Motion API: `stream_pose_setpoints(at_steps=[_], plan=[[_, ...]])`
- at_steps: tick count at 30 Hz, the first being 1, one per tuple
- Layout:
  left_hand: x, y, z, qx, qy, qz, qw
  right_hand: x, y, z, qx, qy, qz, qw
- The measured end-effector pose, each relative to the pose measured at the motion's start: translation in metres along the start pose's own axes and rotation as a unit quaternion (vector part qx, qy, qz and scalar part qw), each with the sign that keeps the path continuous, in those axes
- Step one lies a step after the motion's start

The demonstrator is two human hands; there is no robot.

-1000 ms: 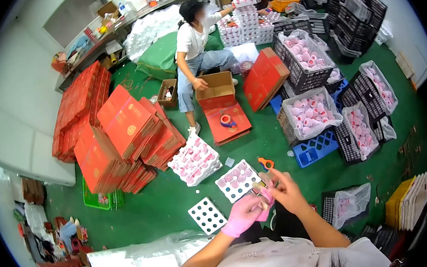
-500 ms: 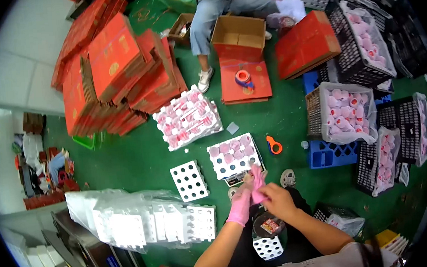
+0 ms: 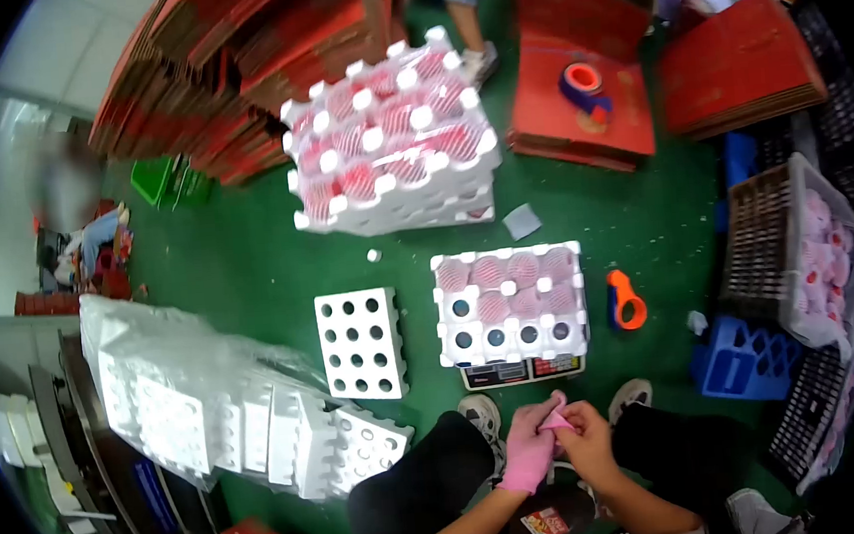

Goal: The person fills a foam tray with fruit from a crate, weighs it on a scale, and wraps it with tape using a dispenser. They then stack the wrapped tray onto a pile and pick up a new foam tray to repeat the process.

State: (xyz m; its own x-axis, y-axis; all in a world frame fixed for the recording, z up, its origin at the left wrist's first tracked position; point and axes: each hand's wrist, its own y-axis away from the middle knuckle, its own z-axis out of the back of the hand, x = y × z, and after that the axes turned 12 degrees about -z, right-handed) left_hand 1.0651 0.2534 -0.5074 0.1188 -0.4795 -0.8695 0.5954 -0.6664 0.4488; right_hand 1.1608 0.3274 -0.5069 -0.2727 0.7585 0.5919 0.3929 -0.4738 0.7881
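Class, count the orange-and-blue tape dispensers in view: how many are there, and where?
2: one dispenser on the red cardboard, the other dispenser on the green floor, right of the scale. More may be hidden.

Holds pink material (image 3: pixel 556 420) between the pink-gloved left hand (image 3: pixel 528 450) and the ungloved right hand (image 3: pixel 588 443), near the knees. Shows, just ahead, a partly filled white tray (image 3: pixel 510 306) on a scale (image 3: pixel 501 374), between an orange tape dispenser (image 3: pixel 626 301) and a second white tray (image 3: pixel 361 344). Shows stacked trays (image 3: pixel 393 159) farther off, near red cartons (image 3: pixel 309 35), and a blue crate (image 3: pixel 745 360) at right.
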Motion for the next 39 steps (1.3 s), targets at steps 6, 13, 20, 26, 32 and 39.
stream_pose_setpoints(at_steps=[6, 13, 20, 26, 32, 39], plan=[[0.091, -0.031, 0.028, 0.023, -0.059, -0.013, 0.998, -0.019, 0.000, -0.016, -0.012, 0.244, 0.270, 0.931], [0.132, -0.033, -0.002, 0.193, 0.237, -0.193, 0.932, -0.008, 0.035, -0.036, -0.042, 0.382, 0.507, 0.771], [-0.056, 0.057, 0.031, 0.007, 0.432, -0.080, 0.898, -0.008, 0.098, -0.013, -0.137, 0.367, 0.614, 0.685], [-0.037, 0.108, -0.043, -0.082, -0.018, -0.578, 0.812, -0.028, 0.095, 0.067, -0.091, 0.426, 0.407, 0.803], [-0.008, 0.154, -0.077, 0.042, -0.061, -0.645, 0.760, -0.012, 0.126, 0.123, 0.253, -0.209, 0.296, 0.897], [0.016, 0.134, -0.079, -0.026, -0.008, -0.589, 0.808, -0.083, 0.044, 0.097, 0.194, -0.196, 0.129, 0.953]])
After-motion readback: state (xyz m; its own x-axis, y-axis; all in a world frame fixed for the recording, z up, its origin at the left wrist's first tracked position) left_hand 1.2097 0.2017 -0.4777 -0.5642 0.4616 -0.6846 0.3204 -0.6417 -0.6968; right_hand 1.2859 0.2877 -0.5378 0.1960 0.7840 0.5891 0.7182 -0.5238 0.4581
